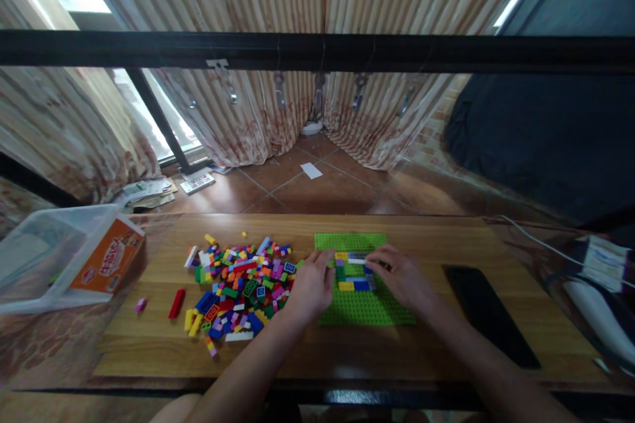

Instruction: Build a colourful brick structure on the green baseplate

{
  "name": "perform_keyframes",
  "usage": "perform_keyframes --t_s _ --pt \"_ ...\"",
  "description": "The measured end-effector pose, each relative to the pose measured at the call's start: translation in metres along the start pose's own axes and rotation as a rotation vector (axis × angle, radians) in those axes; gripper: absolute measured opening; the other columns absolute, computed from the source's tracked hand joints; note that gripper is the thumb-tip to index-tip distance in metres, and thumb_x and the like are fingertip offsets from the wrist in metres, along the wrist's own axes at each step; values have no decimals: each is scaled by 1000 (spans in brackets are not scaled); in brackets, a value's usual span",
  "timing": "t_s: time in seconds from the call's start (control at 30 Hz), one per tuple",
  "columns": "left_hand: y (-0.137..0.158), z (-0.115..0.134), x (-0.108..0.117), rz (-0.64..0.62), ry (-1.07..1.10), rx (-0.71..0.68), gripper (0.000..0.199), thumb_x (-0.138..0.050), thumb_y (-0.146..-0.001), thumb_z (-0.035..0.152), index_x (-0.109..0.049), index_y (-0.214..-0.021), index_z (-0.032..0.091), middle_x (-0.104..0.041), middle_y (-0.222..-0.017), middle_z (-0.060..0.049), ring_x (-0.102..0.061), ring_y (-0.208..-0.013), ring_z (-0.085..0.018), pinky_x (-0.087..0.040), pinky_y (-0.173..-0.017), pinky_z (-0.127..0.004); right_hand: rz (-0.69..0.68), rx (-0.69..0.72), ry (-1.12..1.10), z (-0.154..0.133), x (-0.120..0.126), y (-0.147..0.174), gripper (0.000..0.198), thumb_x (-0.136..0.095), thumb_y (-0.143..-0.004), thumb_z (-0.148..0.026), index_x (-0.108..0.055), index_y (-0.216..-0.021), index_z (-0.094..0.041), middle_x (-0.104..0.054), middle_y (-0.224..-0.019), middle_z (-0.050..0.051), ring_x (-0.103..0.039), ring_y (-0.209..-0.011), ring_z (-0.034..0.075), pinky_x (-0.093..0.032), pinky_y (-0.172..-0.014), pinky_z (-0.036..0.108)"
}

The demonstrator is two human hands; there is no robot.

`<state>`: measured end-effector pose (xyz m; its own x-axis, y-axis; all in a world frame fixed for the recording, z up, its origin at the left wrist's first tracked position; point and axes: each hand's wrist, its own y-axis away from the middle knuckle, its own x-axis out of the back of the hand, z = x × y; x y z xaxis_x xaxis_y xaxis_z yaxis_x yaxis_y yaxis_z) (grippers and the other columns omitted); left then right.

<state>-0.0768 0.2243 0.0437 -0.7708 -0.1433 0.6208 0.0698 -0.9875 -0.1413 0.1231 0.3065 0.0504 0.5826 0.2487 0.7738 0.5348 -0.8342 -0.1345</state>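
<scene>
A green studded baseplate (pixel 347 312) lies on the wooden table, with a low rectangle of yellow, blue, green, purple and grey bricks (pixel 354 286) built on it. My right hand (pixel 403 277) reaches in from the right, its thumb and fingers pinched at the right end of a white brick (pixel 356 261) near the rectangle's far side. Whether that brick touches the ones below I cannot tell. My left hand (pixel 312 285) rests over the plate's left edge, fingers stretched forward and thumb apart, close to the left side of the bricks. Nothing shows in it.
Left of the plate spreads a pile of mixed loose bricks (pixel 238 287). A red brick (pixel 176 303) and a pink one (pixel 141 305) lie apart from it. Further left stands a clear plastic bin (pixel 59 231) with an orange label. A black phone-like slab (pixel 489 314) lies at right.
</scene>
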Motion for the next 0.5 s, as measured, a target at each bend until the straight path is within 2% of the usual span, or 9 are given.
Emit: perform_keyframes --t_s 0.17,0.5 --pt "3 -4 -13 -61 -177 -102 38 -44 -86 13 -54 -122 15 -58 -112 -12 -57 -102 -21 -48 -94 -37 -40 -4 30 5 -11 -5 18 -55 -87 -28 -71 -86 -22 -63 -91 4 -61 -83 16 -46 -78 30" --pt "5 -20 -32 -84 -368 -178 44 -38 -87 11 -48 -130 16 -54 -116 -11 -53 -106 -23 -48 -96 -41 -39 -14 124 0 -15 -13 17 -55 -86 -21 -71 -80 -22 -61 -89 4 -58 -80 16 -44 -77 30"
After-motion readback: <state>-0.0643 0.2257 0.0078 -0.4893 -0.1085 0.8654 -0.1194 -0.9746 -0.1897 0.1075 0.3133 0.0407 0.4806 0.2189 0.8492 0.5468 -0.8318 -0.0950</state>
